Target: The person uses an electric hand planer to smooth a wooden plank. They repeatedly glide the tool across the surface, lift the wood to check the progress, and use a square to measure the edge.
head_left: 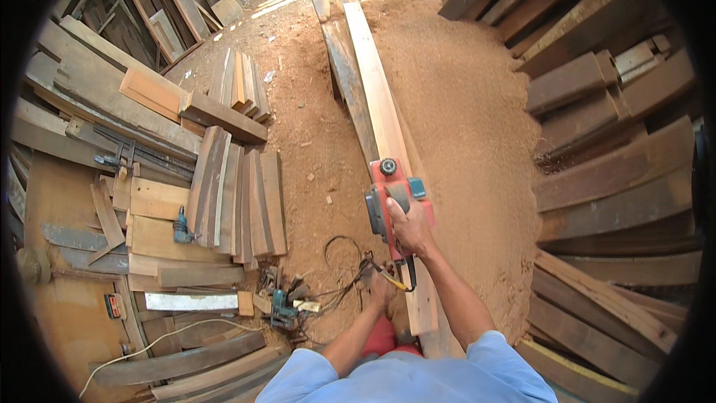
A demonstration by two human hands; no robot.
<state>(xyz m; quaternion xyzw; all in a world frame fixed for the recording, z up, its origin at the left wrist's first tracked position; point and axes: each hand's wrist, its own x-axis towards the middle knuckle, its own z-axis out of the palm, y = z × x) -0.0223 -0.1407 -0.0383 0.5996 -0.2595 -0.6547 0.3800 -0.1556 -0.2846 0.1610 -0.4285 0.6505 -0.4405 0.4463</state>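
My right hand (409, 225) is wrapped round the rear handle of a red and black electric hand planer (387, 179). The planer rests on a long, pale wooden plank (379, 97), which stretches away from me. Beneath the plank lies a weathered, grey-brown beam (349, 71). Lower down, beside the plank's left edge, my left hand (381, 288) is closed round the planer's power cord (393, 281), which has a yellow stretch and a black end at the tool. Its fingers are partly hidden by the cord.
Sawdust covers the ground (477, 119). Cut boards (239, 201) lie in stacks at left, with a teal power tool (181, 226) on them. Another teal tool (282, 309) sits near tangled black cable (339, 295). Stacked dark planks (619, 157) line the right.
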